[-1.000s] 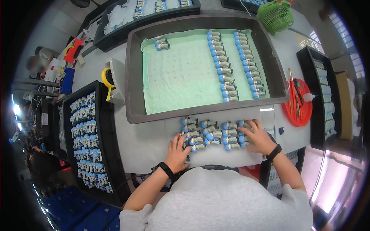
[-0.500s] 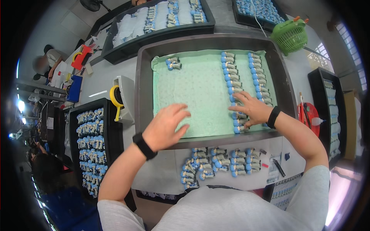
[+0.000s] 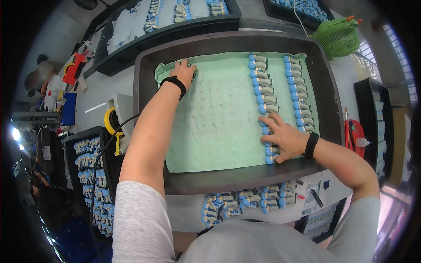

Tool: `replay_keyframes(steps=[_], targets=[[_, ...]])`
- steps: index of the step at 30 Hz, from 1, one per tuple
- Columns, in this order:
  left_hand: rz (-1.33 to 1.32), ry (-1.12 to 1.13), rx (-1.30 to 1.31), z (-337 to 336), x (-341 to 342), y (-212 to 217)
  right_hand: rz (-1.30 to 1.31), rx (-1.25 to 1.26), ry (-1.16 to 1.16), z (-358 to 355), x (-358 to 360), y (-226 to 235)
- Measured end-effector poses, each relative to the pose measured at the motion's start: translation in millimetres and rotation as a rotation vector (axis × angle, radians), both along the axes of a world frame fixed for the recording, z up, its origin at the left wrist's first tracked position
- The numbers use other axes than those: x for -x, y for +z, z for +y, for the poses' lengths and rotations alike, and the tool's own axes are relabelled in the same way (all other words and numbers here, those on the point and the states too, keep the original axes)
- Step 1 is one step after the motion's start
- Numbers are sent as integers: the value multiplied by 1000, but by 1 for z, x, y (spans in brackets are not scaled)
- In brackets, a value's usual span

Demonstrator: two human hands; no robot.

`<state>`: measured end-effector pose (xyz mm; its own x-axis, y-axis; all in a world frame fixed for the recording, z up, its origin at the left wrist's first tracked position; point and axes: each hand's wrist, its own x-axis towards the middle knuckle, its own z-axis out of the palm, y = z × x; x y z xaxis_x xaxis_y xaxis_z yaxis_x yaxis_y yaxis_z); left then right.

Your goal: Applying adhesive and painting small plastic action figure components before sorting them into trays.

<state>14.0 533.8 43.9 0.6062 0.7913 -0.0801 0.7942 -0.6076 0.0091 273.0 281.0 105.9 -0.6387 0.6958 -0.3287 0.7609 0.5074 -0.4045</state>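
Observation:
A dark tray (image 3: 239, 175) lined with pale green cloth (image 3: 206, 127) lies before me. My left hand (image 3: 182, 73) reaches to its far left corner, fingers curled down over small figurines, which it mostly hides; only dark bits show at the fingertips. On the right, blue-headed figurines with grey bodies lie in two columns, an inner column (image 3: 265, 90) and an outer column (image 3: 298, 90). My right hand (image 3: 285, 139) rests over the near end of the inner column, fingers spread and touching several figurines, with the thumb near the last one.
More figurines (image 3: 272, 198) lie on the table between the tray and my body. Black trays of figurines stand at the left (image 3: 112, 171), far side (image 3: 175, 37) and right (image 3: 370, 131). A tape dispenser (image 3: 118, 122), a green fan (image 3: 337, 39) and a red dish (image 3: 357, 136) surround the tray.
My left hand has moved from the tray's near left to its far left corner, over the two figurines there. My right hand stays at the inner column, slightly nearer its end.

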Motion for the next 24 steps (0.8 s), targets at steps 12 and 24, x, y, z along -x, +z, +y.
replay_keyframes(steps=[12, 24], targets=[[-357, -130, 17, -60, 15, 106, 41, 13, 3, -4, 3, -18], [-137, -442, 393, -355, 33, 123, -32, 39, 51, -6, 4, -13]])
